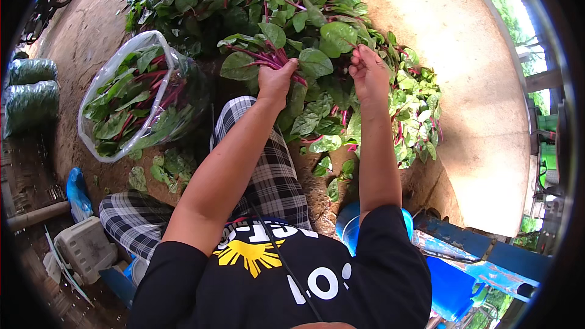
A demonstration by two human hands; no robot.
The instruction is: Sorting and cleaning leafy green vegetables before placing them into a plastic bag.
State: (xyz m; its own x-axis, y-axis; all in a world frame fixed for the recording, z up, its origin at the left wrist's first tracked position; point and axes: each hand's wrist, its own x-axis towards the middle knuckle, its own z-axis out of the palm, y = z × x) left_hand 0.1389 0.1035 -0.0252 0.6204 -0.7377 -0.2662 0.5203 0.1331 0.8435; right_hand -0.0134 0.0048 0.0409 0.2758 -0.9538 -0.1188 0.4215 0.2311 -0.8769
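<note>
My left hand (275,80) is closed around a bunch of red-stemmed Malabar spinach (267,58), its purple-red stems crossing the fist and broad green leaves spreading on both sides. To its right, my right hand (369,73) pinches a thin stem at the base of a large green leaf (339,38) between thumb and fingers. Beneath and beyond both hands spreads a big heap of the same leafy vine (219,2). An open clear plastic bag (170,61), partly filled with cut stems and leaves, stands left of my left hand.
Loose leaves (171,167) lie on the bare floor (475,114). Packed plastic bags of greens (32,103) sit at far left, below a motorcycle (52,2). A blue bucket (347,228) is by my right elbow. Nearer at left are a jerrycan (85,246) and a blue plastic bag (78,194).
</note>
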